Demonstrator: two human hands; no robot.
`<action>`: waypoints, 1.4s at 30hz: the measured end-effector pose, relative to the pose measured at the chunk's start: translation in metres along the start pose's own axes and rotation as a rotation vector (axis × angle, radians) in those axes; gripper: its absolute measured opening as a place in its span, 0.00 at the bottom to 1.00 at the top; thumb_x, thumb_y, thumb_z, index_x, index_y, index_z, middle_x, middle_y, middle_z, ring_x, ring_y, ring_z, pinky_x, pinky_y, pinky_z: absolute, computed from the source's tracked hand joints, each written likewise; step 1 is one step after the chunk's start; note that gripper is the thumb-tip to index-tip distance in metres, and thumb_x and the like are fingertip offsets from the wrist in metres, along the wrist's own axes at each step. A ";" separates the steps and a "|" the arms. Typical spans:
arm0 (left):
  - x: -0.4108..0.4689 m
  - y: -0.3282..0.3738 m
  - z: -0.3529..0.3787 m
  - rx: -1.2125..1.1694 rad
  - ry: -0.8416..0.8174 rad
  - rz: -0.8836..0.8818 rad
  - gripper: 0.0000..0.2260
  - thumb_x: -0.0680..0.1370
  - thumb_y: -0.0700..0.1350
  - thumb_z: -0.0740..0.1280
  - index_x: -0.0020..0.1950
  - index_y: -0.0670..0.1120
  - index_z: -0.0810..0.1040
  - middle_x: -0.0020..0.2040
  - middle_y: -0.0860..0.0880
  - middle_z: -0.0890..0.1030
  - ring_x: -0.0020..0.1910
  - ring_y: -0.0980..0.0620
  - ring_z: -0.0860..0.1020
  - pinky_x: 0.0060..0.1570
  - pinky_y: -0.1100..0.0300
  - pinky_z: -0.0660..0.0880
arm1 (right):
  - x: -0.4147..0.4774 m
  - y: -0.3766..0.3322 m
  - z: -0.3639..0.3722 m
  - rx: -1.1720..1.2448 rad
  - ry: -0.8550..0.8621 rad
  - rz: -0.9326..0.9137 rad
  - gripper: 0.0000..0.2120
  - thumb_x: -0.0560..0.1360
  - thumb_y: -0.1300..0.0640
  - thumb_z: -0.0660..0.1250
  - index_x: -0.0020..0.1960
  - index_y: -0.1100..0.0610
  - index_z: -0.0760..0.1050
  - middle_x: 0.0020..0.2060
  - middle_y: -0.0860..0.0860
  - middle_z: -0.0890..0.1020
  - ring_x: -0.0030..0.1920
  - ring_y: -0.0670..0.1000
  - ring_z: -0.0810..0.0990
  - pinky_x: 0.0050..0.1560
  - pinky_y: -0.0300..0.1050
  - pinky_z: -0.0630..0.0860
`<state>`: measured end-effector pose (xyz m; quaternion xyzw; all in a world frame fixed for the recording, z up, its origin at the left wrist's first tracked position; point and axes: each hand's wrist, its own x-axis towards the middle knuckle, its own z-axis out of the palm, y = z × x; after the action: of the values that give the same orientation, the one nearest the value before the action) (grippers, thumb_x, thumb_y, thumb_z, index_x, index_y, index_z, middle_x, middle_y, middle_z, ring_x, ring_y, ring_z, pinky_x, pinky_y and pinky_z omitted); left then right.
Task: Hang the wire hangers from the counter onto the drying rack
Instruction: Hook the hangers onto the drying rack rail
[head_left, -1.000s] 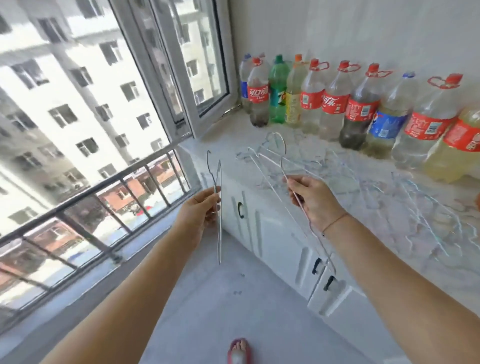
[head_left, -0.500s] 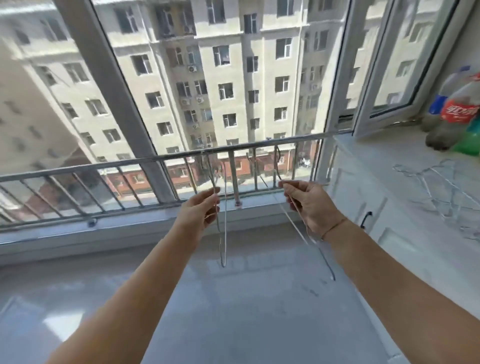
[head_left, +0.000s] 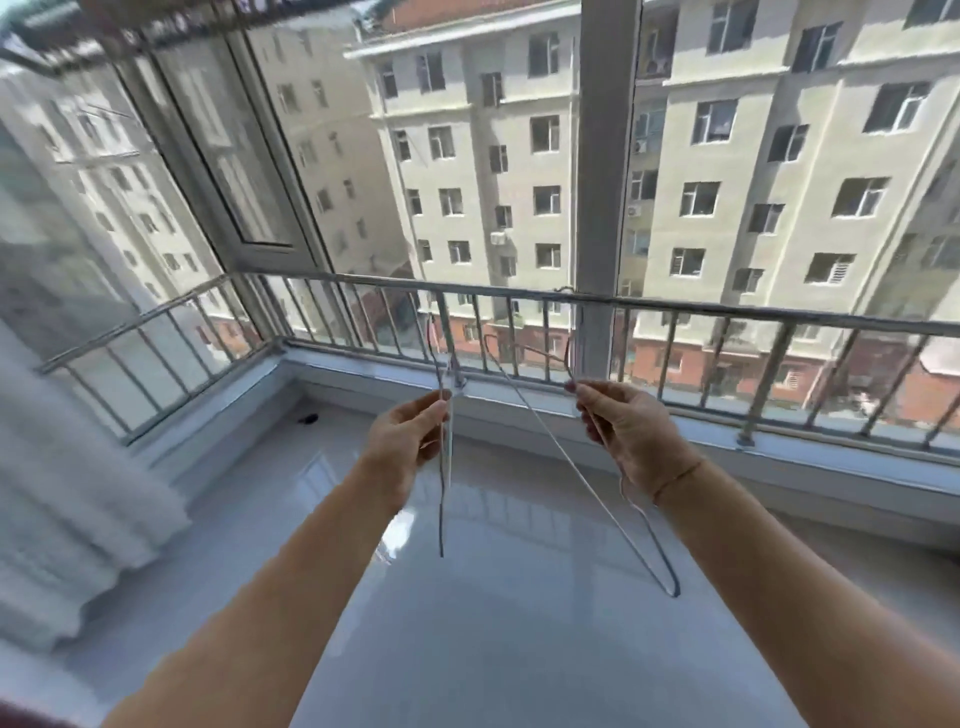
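Observation:
My left hand (head_left: 408, 436) pinches a thin wire hanger (head_left: 442, 499) seen edge-on, its hook rising in front of the window railing and its body hanging straight down. My right hand (head_left: 623, 436) grips a second wire hanger (head_left: 582, 478), whose long side slants down to the right to a bent corner near my forearm. Both hands are held at chest height over the floor, facing the window. A dark bar structure (head_left: 171, 26) runs along the top left edge; I cannot tell whether it is the drying rack. The counter is out of view.
A metal railing (head_left: 727, 312) crosses the window ahead and turns along the left side. A grey window post (head_left: 605, 156) stands ahead. White fabric (head_left: 62, 467) hangs at the left. A glossy tiled floor (head_left: 519, 623) lies below. An open window sash (head_left: 234, 156) juts inward upper left.
My view has swung left from the counter and bottles to the window and railing, and tilted up. Both hands kept their hangers and stayed level in front of me.

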<state>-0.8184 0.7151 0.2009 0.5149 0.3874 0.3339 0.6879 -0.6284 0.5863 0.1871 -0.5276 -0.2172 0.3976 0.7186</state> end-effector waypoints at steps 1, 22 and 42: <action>0.001 0.006 -0.019 -0.001 0.018 0.005 0.08 0.77 0.37 0.65 0.45 0.47 0.81 0.31 0.53 0.78 0.33 0.57 0.73 0.34 0.66 0.69 | 0.003 0.004 0.019 0.009 -0.021 0.007 0.06 0.75 0.64 0.65 0.43 0.58 0.80 0.30 0.49 0.77 0.33 0.46 0.72 0.34 0.34 0.70; 0.145 0.147 -0.278 -0.105 0.358 0.206 0.08 0.77 0.37 0.64 0.54 0.40 0.79 0.40 0.49 0.78 0.38 0.55 0.74 0.36 0.65 0.73 | 0.192 0.043 0.364 0.048 -0.501 0.090 0.04 0.74 0.65 0.65 0.45 0.61 0.79 0.27 0.50 0.76 0.27 0.44 0.72 0.28 0.33 0.71; 0.367 0.319 -0.465 -0.064 0.264 0.360 0.07 0.77 0.37 0.65 0.50 0.40 0.81 0.37 0.49 0.79 0.36 0.54 0.72 0.39 0.62 0.70 | 0.397 0.026 0.638 0.061 -0.491 -0.107 0.04 0.72 0.61 0.68 0.46 0.60 0.80 0.31 0.51 0.74 0.31 0.47 0.71 0.30 0.35 0.71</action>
<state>-1.0707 1.3181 0.3608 0.5057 0.3652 0.5279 0.5764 -0.8705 1.2807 0.3424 -0.3811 -0.4006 0.4814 0.6801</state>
